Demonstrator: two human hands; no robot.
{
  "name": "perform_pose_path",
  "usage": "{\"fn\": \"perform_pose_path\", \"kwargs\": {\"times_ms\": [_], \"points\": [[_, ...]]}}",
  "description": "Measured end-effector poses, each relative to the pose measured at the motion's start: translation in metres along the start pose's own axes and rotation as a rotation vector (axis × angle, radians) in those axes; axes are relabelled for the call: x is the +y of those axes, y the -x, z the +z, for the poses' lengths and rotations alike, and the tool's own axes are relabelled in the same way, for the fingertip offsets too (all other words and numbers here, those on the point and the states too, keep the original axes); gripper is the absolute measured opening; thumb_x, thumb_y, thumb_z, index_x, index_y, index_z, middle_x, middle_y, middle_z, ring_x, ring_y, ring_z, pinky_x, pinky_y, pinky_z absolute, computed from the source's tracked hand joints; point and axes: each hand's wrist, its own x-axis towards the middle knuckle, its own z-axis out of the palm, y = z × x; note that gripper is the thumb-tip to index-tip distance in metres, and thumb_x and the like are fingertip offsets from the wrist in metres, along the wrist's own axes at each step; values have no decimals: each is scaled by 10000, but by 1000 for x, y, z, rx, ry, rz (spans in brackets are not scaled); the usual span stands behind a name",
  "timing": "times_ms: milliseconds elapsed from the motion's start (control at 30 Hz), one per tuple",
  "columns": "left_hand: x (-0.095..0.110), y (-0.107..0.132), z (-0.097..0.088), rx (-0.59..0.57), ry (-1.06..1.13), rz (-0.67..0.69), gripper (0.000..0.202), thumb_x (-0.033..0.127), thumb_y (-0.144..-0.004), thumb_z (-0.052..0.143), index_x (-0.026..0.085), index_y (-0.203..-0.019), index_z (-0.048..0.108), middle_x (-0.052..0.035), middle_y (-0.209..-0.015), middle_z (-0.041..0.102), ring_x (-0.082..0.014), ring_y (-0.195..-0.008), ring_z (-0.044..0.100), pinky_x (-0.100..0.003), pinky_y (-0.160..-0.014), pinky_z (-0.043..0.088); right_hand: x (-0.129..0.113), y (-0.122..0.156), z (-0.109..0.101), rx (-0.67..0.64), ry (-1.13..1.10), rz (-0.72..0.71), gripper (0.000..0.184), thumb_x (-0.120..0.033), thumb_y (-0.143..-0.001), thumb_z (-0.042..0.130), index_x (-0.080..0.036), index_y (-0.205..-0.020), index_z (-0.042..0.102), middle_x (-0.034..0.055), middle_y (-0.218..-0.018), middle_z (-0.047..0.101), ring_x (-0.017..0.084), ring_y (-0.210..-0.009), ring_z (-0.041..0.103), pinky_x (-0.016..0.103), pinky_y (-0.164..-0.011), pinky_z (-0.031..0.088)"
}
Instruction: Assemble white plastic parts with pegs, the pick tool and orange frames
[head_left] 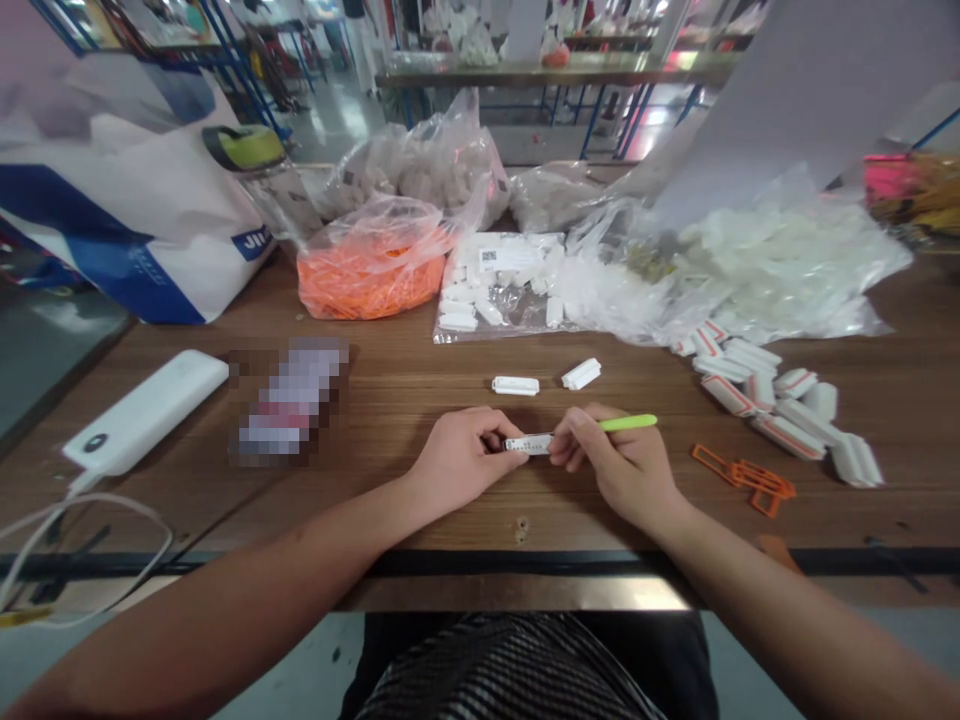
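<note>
White plastic tag (525, 444) over counter (420, 390), near middle, pinched at left end by left hand (457, 458). Right hand (619, 465) gripping green-handled tool (628, 423), touching tag's right end. Orange plastic frames (742, 480) right of hand. Two white plastic pieces (515, 386) (581, 374) just farther. Orange strips in clear bag (371, 275) farther left.

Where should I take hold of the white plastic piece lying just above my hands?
Probably pinch the white plastic piece across its middle, on its two long edges, coming from above on the near side. It lies flat, its length running left to right, so those edges look easiest to reach.
</note>
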Motion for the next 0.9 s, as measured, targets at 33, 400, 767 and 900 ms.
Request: {"fn": "perform_pose_path", "kwargs": {"times_ms": [33,400,767,900], "points": [[0,0,0,1,0,-1,90,257,-739,724,198,-806,714,8,-716,645,-112,-606,543,-236,-564,420,0,0,1,-10,0,-2,361,-402,-944,510,-175,-698,646,21,-627,667,98,-517,626,198,-463,513],[2,0,0,-2,32,-19,79,237,-735,721,185,-795,714,7,-706,636,-110,-608,535,-222,-550,400,1,4,2,-16,52,-34,358,-363,-953,494,-158,-702,645,26,-643,651,96,-529,626,197,-477,509],[-1,0,1,-6,29,-9,92,254,-742,722,186,-803,711,0,-721,640,-116,-620,546,-226,-556,410,1,0,4,-6,64,-12,365,-367,-951,483,-171,-681,633,19,-628,651,95,-507,621,198,-462,509],[-2,0,1,-8,40,-7,96,266,-749,716,187,-802,706,2,-721,638,-114,-618,542,-224,-556,410,-1,-1,3,-31,129,-6,366,-357,-955,477,-173,-684,641,23,-643,663,101,-527,633,205,-475,516]]}}
